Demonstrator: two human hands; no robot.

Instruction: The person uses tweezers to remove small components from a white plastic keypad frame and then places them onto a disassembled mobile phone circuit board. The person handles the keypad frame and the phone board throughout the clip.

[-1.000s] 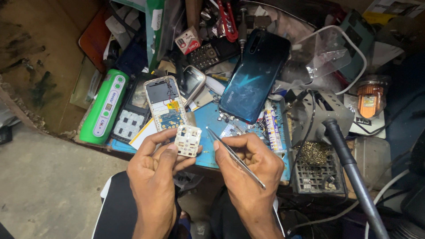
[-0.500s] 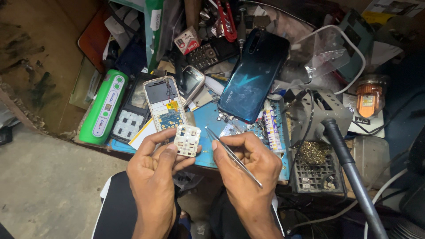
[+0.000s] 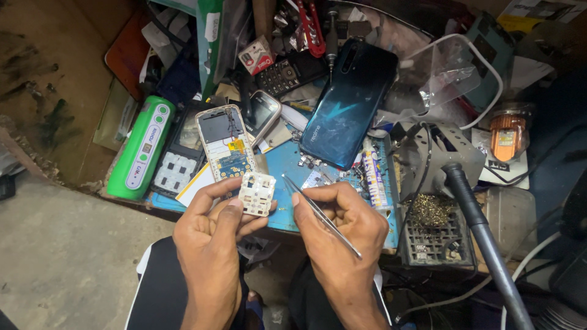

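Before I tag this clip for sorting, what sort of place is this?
Most likely a phone repair bench. An opened phone with its board bare lies among loose parts, a soldering iron sits in its stand, and the right hand holds tweezers beside a white keypad in the left hand.

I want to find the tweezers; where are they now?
In the head view, the tweezers are in the right hand, low centre, tips pointing toward the white keypad piece in the left hand.

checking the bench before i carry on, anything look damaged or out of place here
The small phone lying beyond the left hand is stripped open, circuit board and wires bare. Its white keypad piece is off, pinched in that hand. The right hand holds tweezers. Loose small parts litter the blue mat.
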